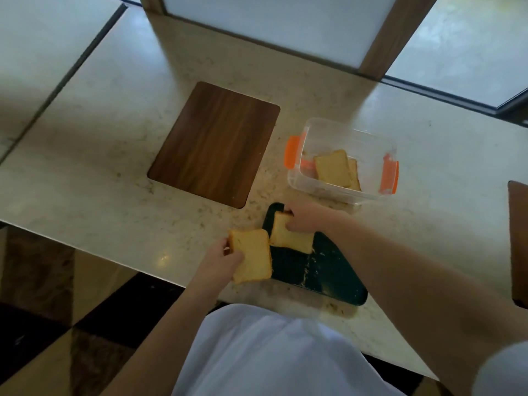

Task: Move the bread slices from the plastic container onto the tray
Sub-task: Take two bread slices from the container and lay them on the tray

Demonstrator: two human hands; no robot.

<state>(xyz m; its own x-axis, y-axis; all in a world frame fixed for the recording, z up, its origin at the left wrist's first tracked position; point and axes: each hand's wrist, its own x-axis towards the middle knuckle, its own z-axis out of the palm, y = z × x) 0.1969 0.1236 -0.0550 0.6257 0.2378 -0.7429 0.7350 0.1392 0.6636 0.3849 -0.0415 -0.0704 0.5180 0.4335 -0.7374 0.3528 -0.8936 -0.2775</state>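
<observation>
A dark green tray (328,275) lies at the counter's near edge, dusted with crumbs. My right hand (303,220) grips a bread slice (288,238) that rests on the tray's far left corner. My left hand (225,257) holds another bread slice (253,257), possibly a small stack, at the tray's left edge, partly over the counter. Behind the tray stands a clear plastic container (343,138) with orange clips; two bread slices (334,168) lie overlapping inside it.
A brown wooden board (214,144) lies flat on the pale stone counter (114,138), left of the container. Another brown object (518,244) pokes in at the right edge. A frosted panel with wooden frame (285,27) stands at the back.
</observation>
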